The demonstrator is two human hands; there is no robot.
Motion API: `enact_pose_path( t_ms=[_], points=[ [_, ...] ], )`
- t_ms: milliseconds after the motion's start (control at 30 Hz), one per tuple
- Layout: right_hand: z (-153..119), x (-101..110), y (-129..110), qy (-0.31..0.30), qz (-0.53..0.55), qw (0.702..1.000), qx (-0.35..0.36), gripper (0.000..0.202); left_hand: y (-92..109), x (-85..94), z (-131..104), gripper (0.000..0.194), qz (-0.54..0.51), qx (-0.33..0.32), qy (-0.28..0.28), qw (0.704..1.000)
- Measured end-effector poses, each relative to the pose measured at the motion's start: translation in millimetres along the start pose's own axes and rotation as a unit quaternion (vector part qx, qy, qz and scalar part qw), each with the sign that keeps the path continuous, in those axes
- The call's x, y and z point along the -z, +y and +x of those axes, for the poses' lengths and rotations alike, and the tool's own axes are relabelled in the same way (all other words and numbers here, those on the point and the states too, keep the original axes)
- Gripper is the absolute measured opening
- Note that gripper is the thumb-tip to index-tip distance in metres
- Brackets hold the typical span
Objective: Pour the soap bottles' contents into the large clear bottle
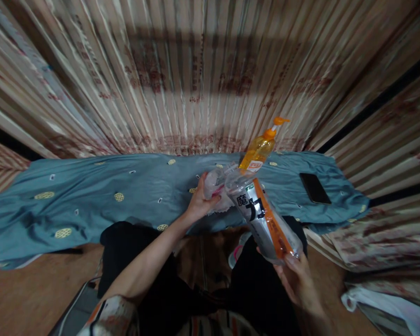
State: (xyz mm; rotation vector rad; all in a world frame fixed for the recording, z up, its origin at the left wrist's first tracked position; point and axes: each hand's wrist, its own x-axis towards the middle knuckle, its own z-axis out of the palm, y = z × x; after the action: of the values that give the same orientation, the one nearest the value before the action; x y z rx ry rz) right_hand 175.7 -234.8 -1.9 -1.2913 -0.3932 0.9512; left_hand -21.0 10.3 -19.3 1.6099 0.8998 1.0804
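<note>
My right hand (292, 270) grips the base of a clear plastic bottle (262, 219) with a silver and orange label. The bottle is tilted, its upper end pointing up and left over the cloth. Close to that end, my left hand (201, 198) is closed around a see-through plastic piece (215, 182) with a pink mark. Its exact kind is unclear, and I cannot tell whether it touches the bottle. Just behind them stands a pump bottle (257, 151) of yellow liquid with an orange pump head; the clear bottle partly hides its lower part.
A teal patterned cloth (91, 196) covers the low surface before my knees. On its right side lies a black phone (315, 188). Pleated curtains (182, 70) hang behind and at both sides. A white plastic bag (381, 303) is at lower right.
</note>
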Motion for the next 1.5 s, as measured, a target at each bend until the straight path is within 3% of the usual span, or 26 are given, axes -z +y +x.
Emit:
enact_pose_path(
  t_ms=[200, 533, 767, 900, 1067, 1233, 1500],
  points=[
    [-4.1, -9.0, -5.2, 0.034, 0.011, 0.999, -0.006, 0.062, -1.9, -3.0, 0.4, 0.077, 0.004, -0.001, 0.015, 1.000],
    [-7.2, -15.3, -20.7, -0.004, -0.046, 0.998, 0.041, 0.069, 2.7, -6.8, 0.3, 0.061, -0.011, -0.020, 0.017, 1.000],
    [-9.3, -6.6, -27.1, -0.011, -0.120, 0.990, 0.072, 0.073, 1.1, -1.7, -1.3, 0.065, 0.007, -0.017, 0.005, 1.000],
    [-12.0, -8.4, -40.5, -0.030, -0.181, 0.975, 0.124, 0.078, 0.2, -0.1, -1.1, 0.064, 0.014, -0.030, -0.003, 0.999],
    [-8.9, -6.4, -46.3, -0.011, -0.213, 0.960, 0.181, 0.082, 1.6, 1.1, -2.1, 0.066, 0.033, -0.041, -0.004, 0.999],
    [-5.6, -2.6, -44.4, -0.018, -0.188, 0.969, 0.161, 0.081, 5.7, 3.4, -3.3, 0.073, 0.059, -0.057, -0.016, 0.997],
    [-4.4, -7.7, -49.1, -0.022, -0.203, 0.964, 0.168, 0.088, 10.9, 4.0, -4.0, 0.068, 0.061, -0.065, -0.024, 0.996]
  ],
)
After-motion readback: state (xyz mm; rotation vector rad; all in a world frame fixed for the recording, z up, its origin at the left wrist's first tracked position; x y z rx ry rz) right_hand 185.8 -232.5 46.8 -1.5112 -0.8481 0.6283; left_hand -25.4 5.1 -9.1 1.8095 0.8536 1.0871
